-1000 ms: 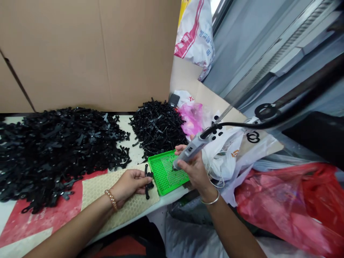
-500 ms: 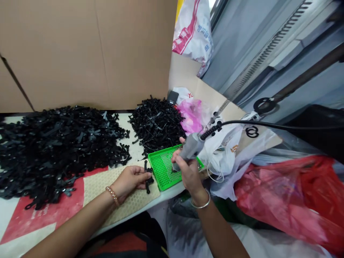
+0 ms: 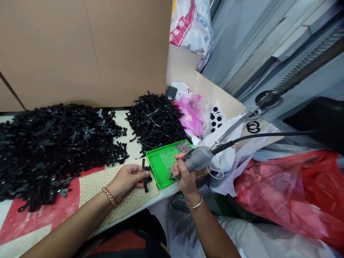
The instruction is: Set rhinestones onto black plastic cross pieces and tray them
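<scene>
My left hand [image 3: 132, 176] is closed on a small black plastic part [image 3: 146, 182] with several arms, held over the beige textured mat [image 3: 118, 200]. My right hand [image 3: 185, 175] grips a grey electric screwdriver [image 3: 199, 159], tilted with its tip down to the left. The tip is over the green perforated tray [image 3: 158, 165], just right of the black part; whether it touches a screw I cannot tell. Small metal screws [image 3: 183, 147] are heaped at the tray's far right corner, and others sit in its rows of holes.
A big pile of black parts [image 3: 53, 150] covers the left of the table, with a smaller pile [image 3: 154, 122] behind the tray. The screwdriver's cable [image 3: 263, 135] and a coil spring [image 3: 236, 123] run off right. Pink [image 3: 190, 113] and red plastic bags [image 3: 290, 193] lie at the right.
The screwdriver has swung from steep to more slanted, its body moving right and down and its tip slightly left. My left hand keeps the black part in nearly the same place.
</scene>
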`<move>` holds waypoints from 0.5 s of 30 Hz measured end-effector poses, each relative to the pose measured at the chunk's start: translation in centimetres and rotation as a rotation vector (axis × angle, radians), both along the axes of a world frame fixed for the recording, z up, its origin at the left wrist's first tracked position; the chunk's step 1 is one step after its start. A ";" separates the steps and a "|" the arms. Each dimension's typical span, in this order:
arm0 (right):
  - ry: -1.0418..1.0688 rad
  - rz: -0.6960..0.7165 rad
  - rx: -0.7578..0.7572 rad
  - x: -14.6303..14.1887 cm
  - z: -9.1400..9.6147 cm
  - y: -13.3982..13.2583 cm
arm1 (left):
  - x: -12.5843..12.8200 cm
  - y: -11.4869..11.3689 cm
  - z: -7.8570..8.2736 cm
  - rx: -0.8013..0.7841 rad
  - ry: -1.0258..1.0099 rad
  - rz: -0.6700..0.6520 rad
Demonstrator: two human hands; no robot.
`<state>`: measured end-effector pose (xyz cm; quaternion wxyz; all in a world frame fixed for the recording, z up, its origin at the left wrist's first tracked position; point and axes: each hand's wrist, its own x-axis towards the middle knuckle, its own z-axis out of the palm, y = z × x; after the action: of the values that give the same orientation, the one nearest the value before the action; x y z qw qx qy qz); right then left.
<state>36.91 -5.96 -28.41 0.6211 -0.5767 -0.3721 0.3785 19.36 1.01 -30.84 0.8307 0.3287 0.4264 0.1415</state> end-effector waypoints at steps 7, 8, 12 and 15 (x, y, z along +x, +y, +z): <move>-0.032 0.020 -0.016 0.2 -0.5 0.0 | -0.1 -0.1 -0.4 0.012 -0.013 -0.004; -0.032 0.021 -0.016 0.2 -0.5 -0.1 | -0.1 0.0 -0.4 0.011 -0.014 -0.004; -0.040 0.025 -0.023 0.3 -0.7 -0.2 | -0.1 -0.1 -0.3 0.013 -0.010 -0.006; -0.050 0.023 -0.014 0.2 -0.6 -0.2 | 0.0 -0.1 -0.2 0.009 -0.005 -0.006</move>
<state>37.15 -6.18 -29.00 0.6031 -0.5860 -0.3916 0.3736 19.33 0.90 -31.02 0.8306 0.3334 0.4228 0.1418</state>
